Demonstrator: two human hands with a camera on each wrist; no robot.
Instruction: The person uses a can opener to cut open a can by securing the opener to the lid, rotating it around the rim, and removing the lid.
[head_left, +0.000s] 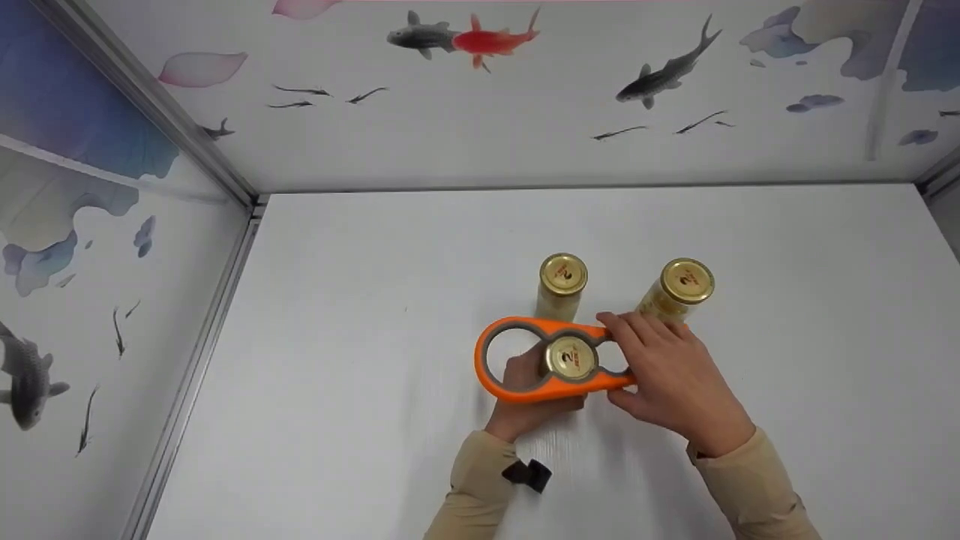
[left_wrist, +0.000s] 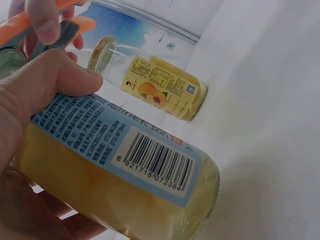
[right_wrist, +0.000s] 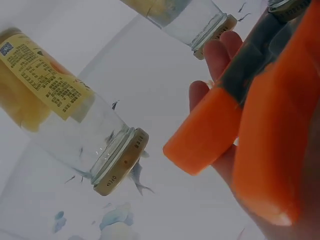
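Note:
My left hand [head_left: 527,414] grips a glass jar [left_wrist: 125,200] with a blue label and barcode, pale yellow contents inside. Its gold lid [head_left: 571,358] faces up and sits in the middle opening of an orange and grey jar opener [head_left: 559,388]. The right hand [head_left: 679,379] holds the opener's handle end, fingers on the far side and thumb on the near side. In the left wrist view, the thumb lies over the jar's upper part. Orange handle ends [right_wrist: 270,150] show close up in the right wrist view; the opener hides part of the left hand in the head view.
Two more gold-lidded jars stand on the white table [head_left: 337,337] beyond the hands: one [head_left: 562,274] behind the opener, another [head_left: 687,280] just beyond the right hand. Yellow labels show on jars in both wrist views. Fish-patterned panels [head_left: 525,127] border the table.

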